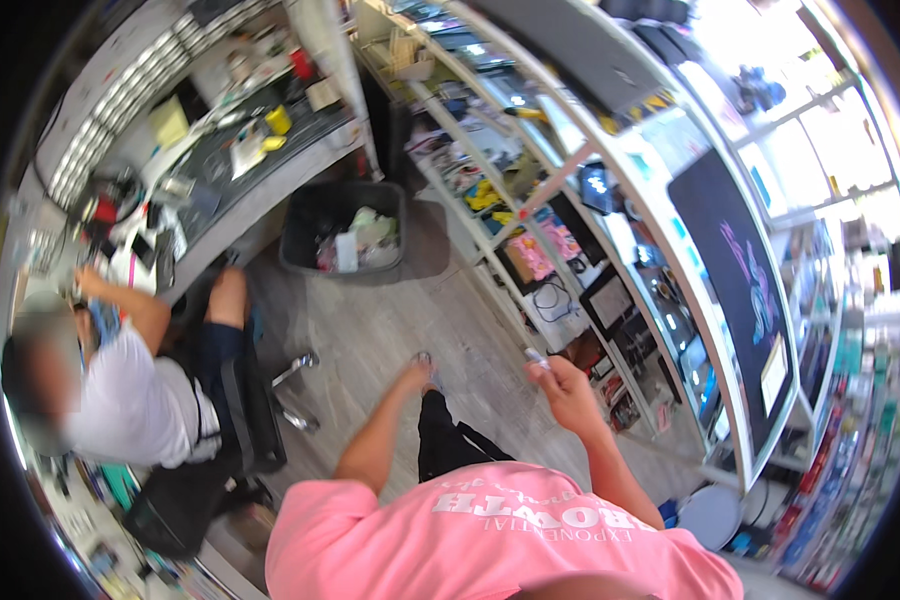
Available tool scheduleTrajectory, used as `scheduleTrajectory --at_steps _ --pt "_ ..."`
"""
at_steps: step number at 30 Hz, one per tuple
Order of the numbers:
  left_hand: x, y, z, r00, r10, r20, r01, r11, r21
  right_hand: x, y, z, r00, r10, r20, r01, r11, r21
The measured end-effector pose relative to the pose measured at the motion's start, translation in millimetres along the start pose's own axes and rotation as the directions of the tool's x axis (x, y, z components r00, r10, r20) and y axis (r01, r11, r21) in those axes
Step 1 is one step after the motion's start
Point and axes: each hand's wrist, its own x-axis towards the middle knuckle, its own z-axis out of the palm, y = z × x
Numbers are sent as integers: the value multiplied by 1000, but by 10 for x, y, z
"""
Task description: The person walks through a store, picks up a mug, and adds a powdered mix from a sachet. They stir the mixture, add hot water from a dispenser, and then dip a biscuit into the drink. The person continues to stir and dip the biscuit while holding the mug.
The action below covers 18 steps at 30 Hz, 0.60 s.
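Observation:
My right hand [570,392] is closed around a small white object [537,358] that sticks out past the thumb and fingers. Its kind is too small to make out. It is held up in the air, left of the shelves under the glass display counter [660,230]. My left hand [412,376] hangs over the floor in front of my leg, next to my foot [427,362]. Motion smears its fingers, and nothing can be seen in it.
A black waste bin [292,240] with rubbish stands ahead on the wooden floor [370,320]. On the left, a person in a white shirt [150,400] sits on a wheeled chair [252,415] at a cluttered workbench [270,195]. A white round stool [710,517] stands lower right.

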Motion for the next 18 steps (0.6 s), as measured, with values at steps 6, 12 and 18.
scheduleTrajectory --at_steps 6,12,18 --pt "-981 1740 653 857 -134 497 183 982 -51 -560 -223 -170 993 97 72 -107 985 138" --pt "-408 2913 94 961 117 250 28 860 -510 -1641 549 -686 957 -79 -280 182 914 362" --pt "-1160 5422 336 798 588 137 -251 530 -810 -3205 1768 -1238 830 37 -556 204 908 365"
